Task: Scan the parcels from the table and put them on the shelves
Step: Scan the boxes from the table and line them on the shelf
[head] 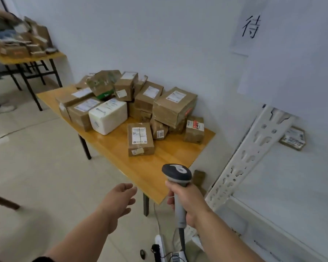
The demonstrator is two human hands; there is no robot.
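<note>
Wooden table (178,157): parcels (140,138) piled, labels blurred | right hand (189,203) fingers clamp scanner (177,174) | left hand (119,199) fingers loosely apart

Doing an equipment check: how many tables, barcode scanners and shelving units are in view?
Yellow wooden tables with black legs: 2
Grey and black handheld barcode scanner: 1
White metal shelving unit: 1
Total: 4

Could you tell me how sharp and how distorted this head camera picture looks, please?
Head view: wide-angle bending leans the shelf upright; the far table at upper left is blurred; parcel labels are too soft to read; soft glare lies on the near table; the scanner is fairly sharp.
</note>
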